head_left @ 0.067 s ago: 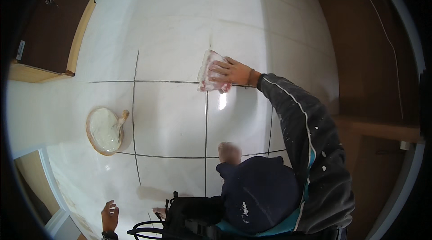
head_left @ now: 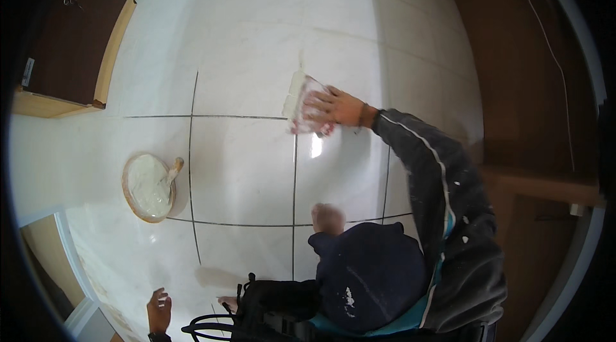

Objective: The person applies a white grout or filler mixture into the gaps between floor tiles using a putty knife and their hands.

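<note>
My right hand [head_left: 328, 107] presses a white and red cloth [head_left: 310, 116] against the white floor tiles, fingers spread over it. Left of the cloth, a pale smear of paste [head_left: 294, 93] covers part of a dark grout line crossing. My left hand [head_left: 158, 310] hangs near the lower left edge, holding nothing, its fingers loosely bent and apart. Up and left of my body, a round bowl [head_left: 126, 191] of wet, whitish paste sits on the floor. A stick-like wooden handle [head_left: 178, 165] juts over the bowl's right side; its other end lies sunk in the paste.
A dark brown cabinet [head_left: 77, 34] with a key in its lock stands at the upper left. Brown shelving [head_left: 526, 85] with a loose white cable [head_left: 545, 37] lines the right side. My bare foot [head_left: 326, 219] rests on the tiles below the cloth.
My right hand and the cloth have slid slightly right and down, uncovering more of the paste smear. My left hand has shifted a little.
</note>
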Motion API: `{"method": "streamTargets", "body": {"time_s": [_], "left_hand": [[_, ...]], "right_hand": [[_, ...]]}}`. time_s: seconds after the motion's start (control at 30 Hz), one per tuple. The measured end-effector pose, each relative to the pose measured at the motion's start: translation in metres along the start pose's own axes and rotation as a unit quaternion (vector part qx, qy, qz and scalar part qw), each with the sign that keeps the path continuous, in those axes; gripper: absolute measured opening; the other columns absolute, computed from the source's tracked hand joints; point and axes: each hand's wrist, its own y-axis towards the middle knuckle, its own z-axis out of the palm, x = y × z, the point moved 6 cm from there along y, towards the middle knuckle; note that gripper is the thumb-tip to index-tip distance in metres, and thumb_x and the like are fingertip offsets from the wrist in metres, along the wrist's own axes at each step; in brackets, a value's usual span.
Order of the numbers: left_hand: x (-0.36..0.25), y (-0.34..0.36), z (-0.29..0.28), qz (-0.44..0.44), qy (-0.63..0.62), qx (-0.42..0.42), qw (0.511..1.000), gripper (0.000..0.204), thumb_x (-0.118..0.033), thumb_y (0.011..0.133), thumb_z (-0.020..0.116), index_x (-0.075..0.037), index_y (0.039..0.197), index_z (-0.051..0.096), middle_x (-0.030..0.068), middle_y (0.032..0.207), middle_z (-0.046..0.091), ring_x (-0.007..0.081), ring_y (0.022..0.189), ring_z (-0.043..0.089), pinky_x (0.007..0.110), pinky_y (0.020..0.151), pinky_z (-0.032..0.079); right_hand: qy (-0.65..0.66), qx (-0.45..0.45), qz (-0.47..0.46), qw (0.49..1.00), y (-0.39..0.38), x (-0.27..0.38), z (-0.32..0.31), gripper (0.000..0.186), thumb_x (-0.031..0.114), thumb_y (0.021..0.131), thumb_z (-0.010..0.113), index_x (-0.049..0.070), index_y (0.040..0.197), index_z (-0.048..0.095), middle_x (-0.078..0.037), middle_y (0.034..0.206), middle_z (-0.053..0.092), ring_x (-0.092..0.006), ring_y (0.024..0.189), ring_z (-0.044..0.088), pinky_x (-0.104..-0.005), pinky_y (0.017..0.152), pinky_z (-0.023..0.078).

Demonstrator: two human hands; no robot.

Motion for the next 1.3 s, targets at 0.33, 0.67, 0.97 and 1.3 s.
{"method": "streamTargets", "body": {"time_s": [0.33, 0.67, 0.97, 1.3], "left_hand": [[0.015, -0.022, 0.038, -0.148, 0.025, 0.089, 0.985, 0.029, -0.009, 0.094, 0.057, 0.001, 0.121, 0.057, 0.0196, 0.113, 0.064, 0.0235, 0.102, 0.063, 0.036, 0.085, 0.051], [0.027, -0.081, 0.043, -0.066, 0.022, 0.069, 0.995, 0.031, -0.010, 0.094, 0.056, 0.000, 0.123, 0.058, 0.0187, 0.110, 0.067, 0.0245, 0.097, 0.065, 0.036, 0.082, 0.051], [0.032, -0.107, 0.070, -0.116, 0.038, 0.121, 0.985, 0.031, -0.016, 0.094, 0.057, -0.001, 0.121, 0.059, 0.0166, 0.102, 0.068, 0.0216, 0.092, 0.064, 0.034, 0.078, 0.051], [0.035, -0.103, 0.068, -0.139, 0.029, 0.120, 0.983, 0.034, -0.018, 0.092, 0.057, -0.002, 0.122, 0.057, 0.0166, 0.104, 0.068, 0.0243, 0.095, 0.064, 0.037, 0.079, 0.051]], "right_hand": [[0.121, 0.172, 0.302, 0.930, 0.073, -0.121, -0.041, 0.056, 0.009, 0.084, 0.050, 0.029, 0.136, 0.048, -0.005, 0.110, 0.068, -0.0281, 0.093, 0.067, -0.0412, 0.077, 0.054], [0.191, 0.164, 0.039, 0.967, 0.025, 0.078, -0.033, 0.038, 0.017, 0.088, 0.053, 0.028, 0.124, 0.058, -0.008, 0.101, 0.067, -0.0241, 0.094, 0.067, -0.0431, 0.078, 0.051], [0.013, -0.014, 0.010, 1.000, 0.017, -0.042, -0.043, 0.049, 0.033, 0.086, 0.059, 0.028, 0.133, 0.051, 0.001, 0.142, 0.047, -0.0205, 0.133, 0.041, -0.0440, 0.098, 0.041], [0.074, 0.107, 0.059, 0.990, 0.002, -0.079, -0.034, 0.055, 0.011, 0.082, 0.059, 0.034, 0.131, 0.054, 0.004, 0.134, 0.056, -0.0173, 0.116, 0.059, -0.0352, 0.084, 0.052]]}}
